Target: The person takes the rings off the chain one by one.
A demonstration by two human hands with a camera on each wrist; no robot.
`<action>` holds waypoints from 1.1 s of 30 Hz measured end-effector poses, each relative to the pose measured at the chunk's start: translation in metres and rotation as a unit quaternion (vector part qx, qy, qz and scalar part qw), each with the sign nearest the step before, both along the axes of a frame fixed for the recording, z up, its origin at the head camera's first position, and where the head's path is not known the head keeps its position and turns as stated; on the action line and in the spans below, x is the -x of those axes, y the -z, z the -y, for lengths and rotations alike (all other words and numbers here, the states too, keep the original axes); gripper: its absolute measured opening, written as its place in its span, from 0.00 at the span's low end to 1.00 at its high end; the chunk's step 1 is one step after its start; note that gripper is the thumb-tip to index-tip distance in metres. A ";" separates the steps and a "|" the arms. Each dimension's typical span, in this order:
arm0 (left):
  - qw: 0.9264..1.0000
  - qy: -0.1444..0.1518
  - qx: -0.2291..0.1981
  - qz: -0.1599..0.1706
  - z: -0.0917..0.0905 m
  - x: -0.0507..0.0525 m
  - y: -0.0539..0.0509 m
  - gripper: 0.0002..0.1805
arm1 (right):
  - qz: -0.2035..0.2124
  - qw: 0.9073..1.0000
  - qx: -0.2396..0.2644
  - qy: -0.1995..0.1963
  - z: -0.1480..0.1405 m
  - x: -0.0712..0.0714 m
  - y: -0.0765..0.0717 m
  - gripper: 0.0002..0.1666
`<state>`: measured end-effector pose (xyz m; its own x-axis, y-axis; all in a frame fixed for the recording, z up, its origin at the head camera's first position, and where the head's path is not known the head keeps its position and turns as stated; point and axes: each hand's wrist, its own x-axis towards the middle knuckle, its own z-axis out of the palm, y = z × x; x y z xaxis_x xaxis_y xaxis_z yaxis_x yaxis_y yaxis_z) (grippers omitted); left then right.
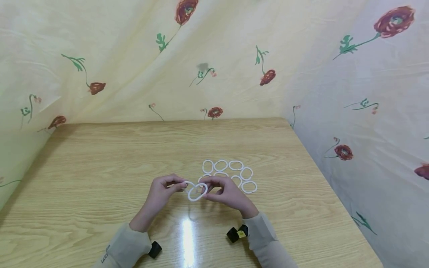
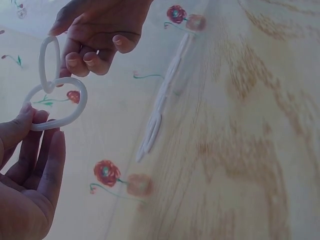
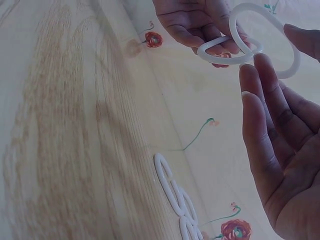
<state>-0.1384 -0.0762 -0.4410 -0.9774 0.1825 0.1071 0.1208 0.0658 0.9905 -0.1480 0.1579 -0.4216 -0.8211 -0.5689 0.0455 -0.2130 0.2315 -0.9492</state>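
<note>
Above the middle of the table, my left hand point(image 1: 160, 191) pinches a white oval plastic ring point(image 2: 86, 97) between thumb and fingertips. My right hand point(image 1: 226, 190) pinches a second white ring point(image 3: 232, 22), with thumb on one side and fingers on the other. Both wrist views show the two rings crossing where they meet; they look hooked through each other. In the head view the second ring hides part of the right fingertips. Behind the right hand, several similar white rings point(image 1: 249, 192) lie flat in rows, some partly covered by that hand. A small gap shows in some of them.
The wooden table point(image 1: 100, 160) has a light grain. Pale floral cloth point(image 1: 127, 74) hangs behind it and along both sides. A bright light reflection point(image 1: 188, 242) lies on the tabletop near the front. Black wrist cameras point(image 1: 232, 235) sit at the sleeves.
</note>
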 end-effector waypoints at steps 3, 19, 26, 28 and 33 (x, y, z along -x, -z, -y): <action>1.000 -0.004 -0.001 0.001 0.001 0.000 0.000 0.07 | 0.000 1.000 0.002 -0.001 0.000 0.000 0.000 0.21; 1.000 -0.019 -0.008 0.015 0.002 0.000 -0.001 0.09 | -0.016 1.000 0.009 0.004 -0.008 0.001 0.001 0.23; 0.999 -0.023 -0.015 0.032 0.002 0.001 -0.002 0.09 | -0.023 0.999 0.007 0.022 -0.017 0.002 -0.001 0.24; 0.999 -0.028 -0.020 0.041 0.002 0.001 -0.002 0.10 | -0.030 0.999 -0.001 0.027 -0.020 0.003 -0.001 0.24; 0.996 -0.043 -0.035 0.075 0.002 0.002 -0.005 0.10 | -0.043 0.997 -0.039 0.049 -0.028 0.004 -0.001 0.24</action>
